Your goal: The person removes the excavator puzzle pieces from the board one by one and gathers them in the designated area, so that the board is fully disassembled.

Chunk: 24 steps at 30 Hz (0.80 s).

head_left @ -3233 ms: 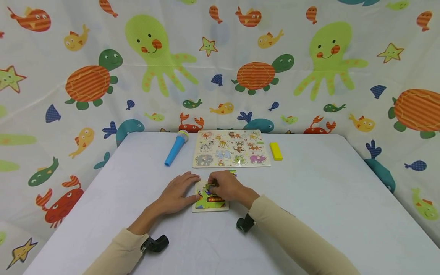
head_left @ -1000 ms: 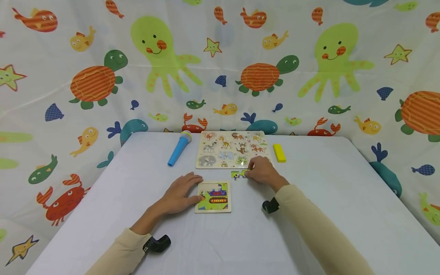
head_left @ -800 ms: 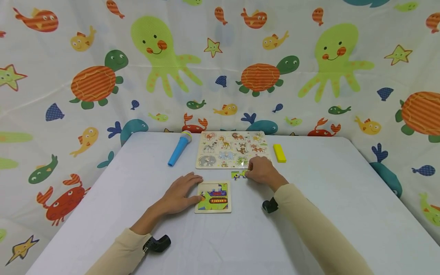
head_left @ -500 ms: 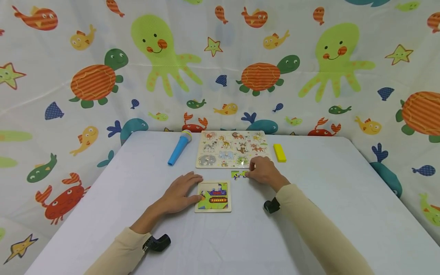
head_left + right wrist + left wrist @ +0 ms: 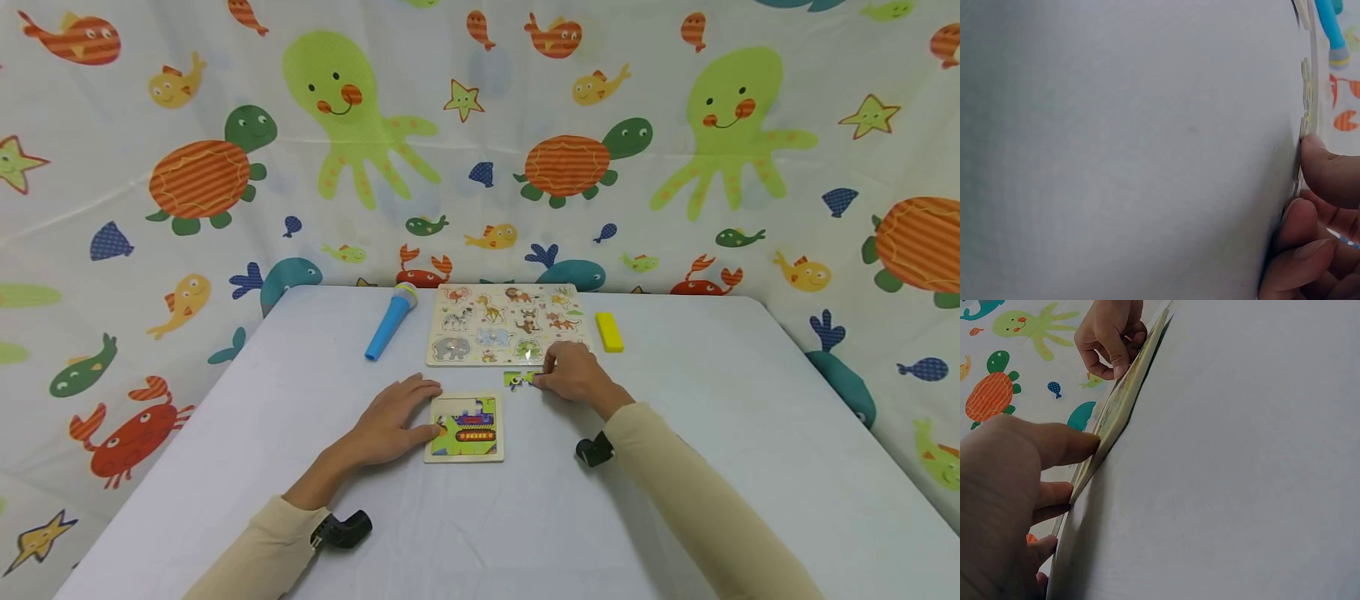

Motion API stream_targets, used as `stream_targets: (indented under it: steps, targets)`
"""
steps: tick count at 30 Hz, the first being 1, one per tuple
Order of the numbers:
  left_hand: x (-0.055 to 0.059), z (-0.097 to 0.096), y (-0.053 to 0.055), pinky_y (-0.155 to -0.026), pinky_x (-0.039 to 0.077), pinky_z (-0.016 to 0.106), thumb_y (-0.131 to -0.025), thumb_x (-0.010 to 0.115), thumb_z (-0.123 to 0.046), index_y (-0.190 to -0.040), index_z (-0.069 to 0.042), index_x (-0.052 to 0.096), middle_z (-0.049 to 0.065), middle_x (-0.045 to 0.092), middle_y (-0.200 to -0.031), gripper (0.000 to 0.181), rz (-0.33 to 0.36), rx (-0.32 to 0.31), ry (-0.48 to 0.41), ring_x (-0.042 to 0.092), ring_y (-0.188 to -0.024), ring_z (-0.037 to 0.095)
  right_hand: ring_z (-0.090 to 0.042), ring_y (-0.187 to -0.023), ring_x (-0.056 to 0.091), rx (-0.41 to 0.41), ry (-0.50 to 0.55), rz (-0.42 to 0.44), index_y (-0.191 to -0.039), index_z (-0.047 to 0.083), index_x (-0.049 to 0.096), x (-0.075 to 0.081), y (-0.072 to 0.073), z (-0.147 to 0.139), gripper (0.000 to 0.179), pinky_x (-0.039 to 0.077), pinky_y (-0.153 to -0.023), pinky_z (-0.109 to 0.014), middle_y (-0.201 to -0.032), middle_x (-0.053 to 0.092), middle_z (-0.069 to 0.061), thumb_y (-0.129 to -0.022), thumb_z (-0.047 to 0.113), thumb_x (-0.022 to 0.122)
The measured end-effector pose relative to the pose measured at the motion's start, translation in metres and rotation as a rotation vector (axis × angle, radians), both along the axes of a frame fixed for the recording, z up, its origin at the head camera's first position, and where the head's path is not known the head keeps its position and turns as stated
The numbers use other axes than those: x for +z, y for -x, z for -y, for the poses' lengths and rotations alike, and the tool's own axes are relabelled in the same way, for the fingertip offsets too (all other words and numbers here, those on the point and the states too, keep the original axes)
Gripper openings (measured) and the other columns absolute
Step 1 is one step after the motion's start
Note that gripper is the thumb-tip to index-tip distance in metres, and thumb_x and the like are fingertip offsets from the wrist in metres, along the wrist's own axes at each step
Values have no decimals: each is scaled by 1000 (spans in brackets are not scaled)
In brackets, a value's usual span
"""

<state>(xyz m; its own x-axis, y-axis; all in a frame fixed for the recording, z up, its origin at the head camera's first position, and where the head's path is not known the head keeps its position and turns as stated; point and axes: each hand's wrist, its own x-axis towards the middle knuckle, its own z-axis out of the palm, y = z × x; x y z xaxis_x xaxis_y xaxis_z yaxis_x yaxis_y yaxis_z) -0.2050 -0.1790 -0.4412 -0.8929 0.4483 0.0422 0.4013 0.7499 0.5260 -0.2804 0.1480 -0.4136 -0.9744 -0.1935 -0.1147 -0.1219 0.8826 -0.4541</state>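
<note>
A small wooden puzzle tray, with a tracked vehicle picture, lies in front of me in the head view. Bare pale wood shows in its upper left. My left hand rests at its left side, thumb on the edge; in the left wrist view the forefinger touches the tray's side. Just beyond the tray, at the right, lie small green jigsaw pieces. My right hand pinches the rightmost jigsaw piece between thumb and forefinger, low over the table. The fingers hide part of that piece.
Behind the loose pieces lies an animal peg puzzle board. A blue toy microphone is left of it, a yellow block right of it. The patterned cloth hangs behind the white table.
From above the tray, where it held a piece, my right hand has moved right and away to the loose pieces. Over the last second it hardly moves. My left hand has stayed put.
</note>
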Motion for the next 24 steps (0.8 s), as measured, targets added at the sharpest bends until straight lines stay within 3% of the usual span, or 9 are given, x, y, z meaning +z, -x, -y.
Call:
stream_targets:
  steps: [8, 17, 24]
  targets:
    - [2, 1, -2, -124, 16, 59, -82, 72, -50, -150, -17, 49, 7, 38, -161, 79, 9, -15, 41, 21, -154, 34, -23, -81, 55, -13, -4, 0, -89, 9, 65, -2, -2, 3, 28, 45, -67, -31, -85, 59, -6, -88, 33, 80]
    - [4, 2, -3, -124, 14, 59, -73, 75, -56, -151, -15, 47, 6, 39, -160, 93, 14, -46, 42, 20, -154, 34, -23, -82, 54, 45, 6, -60, -90, 9, 66, 4, -8, 16, 26, 45, -70, -32, -86, 60, -5, -89, 33, 77]
    - [6, 2, -2, -125, 12, 57, -72, 76, -57, -152, -15, 46, 6, 37, -161, 95, 17, -50, 48, 18, -155, 33, -20, -71, 57, 62, 104, -5, -90, 11, 65, 8, -13, 33, 22, 47, -59, -27, -79, 62, -4, -88, 27, 80]
